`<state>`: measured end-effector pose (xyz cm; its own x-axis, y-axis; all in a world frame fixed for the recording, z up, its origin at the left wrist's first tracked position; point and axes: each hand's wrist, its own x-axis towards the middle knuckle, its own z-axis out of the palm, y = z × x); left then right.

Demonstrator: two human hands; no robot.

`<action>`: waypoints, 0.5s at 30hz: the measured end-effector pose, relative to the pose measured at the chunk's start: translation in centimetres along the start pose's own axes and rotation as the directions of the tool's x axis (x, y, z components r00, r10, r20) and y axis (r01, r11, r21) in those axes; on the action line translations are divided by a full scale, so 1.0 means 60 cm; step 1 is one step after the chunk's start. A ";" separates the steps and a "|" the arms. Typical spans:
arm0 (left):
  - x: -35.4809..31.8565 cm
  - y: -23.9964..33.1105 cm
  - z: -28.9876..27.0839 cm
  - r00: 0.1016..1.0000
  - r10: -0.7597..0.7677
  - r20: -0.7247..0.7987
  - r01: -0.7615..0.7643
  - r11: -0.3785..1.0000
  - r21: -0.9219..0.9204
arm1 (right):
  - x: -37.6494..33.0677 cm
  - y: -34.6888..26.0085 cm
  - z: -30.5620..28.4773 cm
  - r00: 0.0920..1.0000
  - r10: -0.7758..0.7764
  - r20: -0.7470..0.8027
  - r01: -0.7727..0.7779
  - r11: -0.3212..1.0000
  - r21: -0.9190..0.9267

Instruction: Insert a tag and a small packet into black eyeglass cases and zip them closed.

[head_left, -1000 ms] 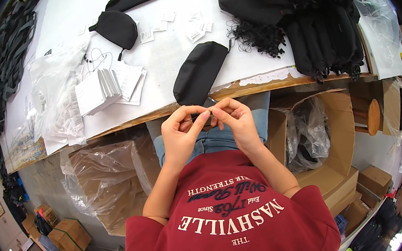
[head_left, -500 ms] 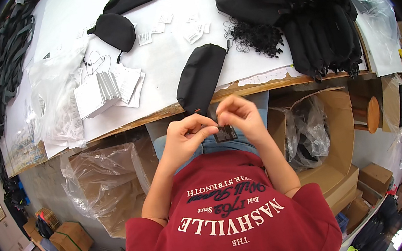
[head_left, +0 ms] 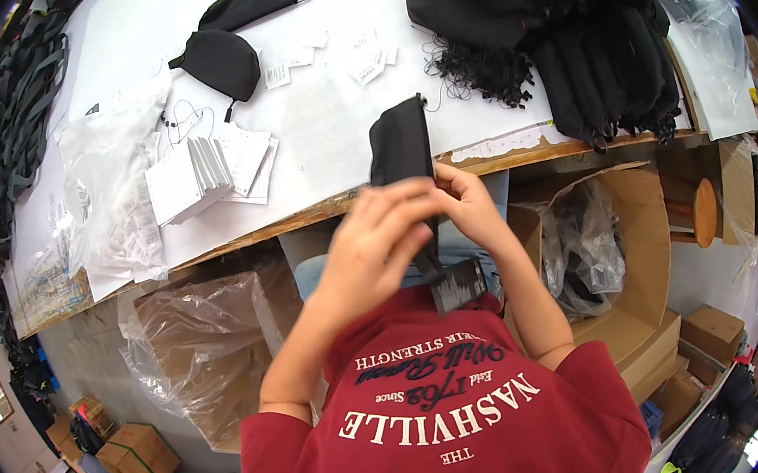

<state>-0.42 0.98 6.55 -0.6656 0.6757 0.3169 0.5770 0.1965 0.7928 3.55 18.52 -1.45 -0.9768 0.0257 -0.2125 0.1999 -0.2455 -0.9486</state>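
A slim black zip pouch (head_left: 399,145) stands tilted over the table's front edge, its far end above the white top. My right hand (head_left: 471,207) pinches the pouch's right edge between thumb and fingers. Across its near end passes my left hand (head_left: 371,247), slightly blurred, with fingers stretched and thumb apart; whether it touches the fabric is hard to make out. A black hang tag (head_left: 459,286) with pale printing hangs below the hands, in front of my red shirt. The pouch's near end is partly hidden behind my left fingers.
Two more black pouches (head_left: 224,65) lie at the back left. A stack of white cards (head_left: 190,178) sits beside clear plastic bags (head_left: 108,193). Small white labels (head_left: 368,62) are scattered mid-table. Heaped black pouches (head_left: 599,71) fill the right. Open cardboard boxes (head_left: 638,254) flank my legs.
The pouch has turned more upright and shifted right. My right hand has moved from the tag to the pouch's edge. My left hand has swung over the pouch; the tag hangs lower.
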 end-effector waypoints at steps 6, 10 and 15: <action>0.006 -0.048 -0.007 0.996 0.092 0.020 -0.092 0.897 0.433 | -0.016 -0.108 0.012 0.980 -0.123 0.156 0.197 0.720 -0.665; -0.011 -0.057 -0.017 0.988 0.135 -0.072 -0.079 0.852 0.518 | -0.024 -0.132 0.014 0.990 -0.083 0.115 0.141 0.685 -0.715; -0.018 -0.066 -0.017 0.982 0.187 0.018 -0.173 0.861 0.479 | -0.030 -0.135 0.017 0.981 -0.144 0.130 0.192 0.617 -0.764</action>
<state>-2.47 -1.25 3.56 -0.5369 0.7135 0.4501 0.8384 0.3921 0.3785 3.63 19.45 6.89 -0.9970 -0.0659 -0.0415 -0.0057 0.5935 -0.8048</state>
